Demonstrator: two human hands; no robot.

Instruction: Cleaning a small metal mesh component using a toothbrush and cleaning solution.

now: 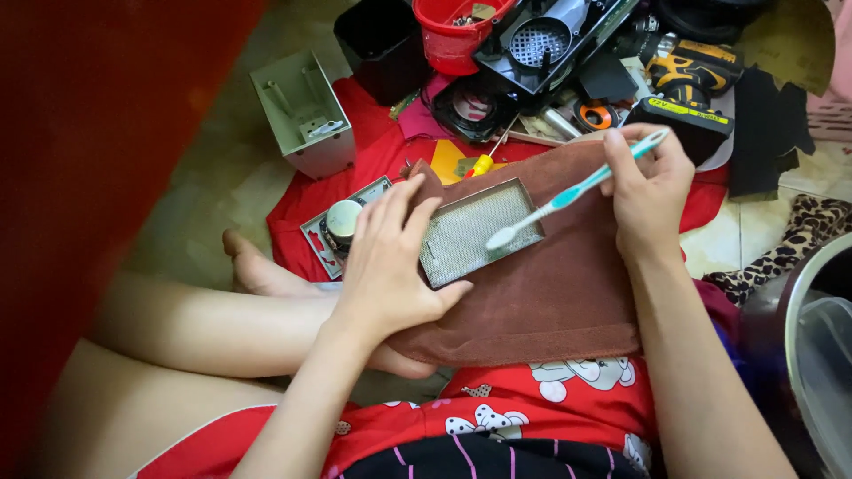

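Observation:
My left hand [388, 262] grips the near-left edge of a small rectangular metal mesh filter [479, 229] that lies on a brown towel [550, 293] across my lap. My right hand [648, 182] holds a teal and white toothbrush [577, 188] by its handle. The white bristle head rests on the right part of the mesh.
On a red cloth [373, 151] beyond the towel lie a yellow-handled screwdriver [484, 162], a small round part [342, 222], a grey metal box [306, 115], a red bucket [453, 35], black appliance parts [541, 40] and a yellow-black drill [688, 80]. A metal pot [816, 337] stands at right.

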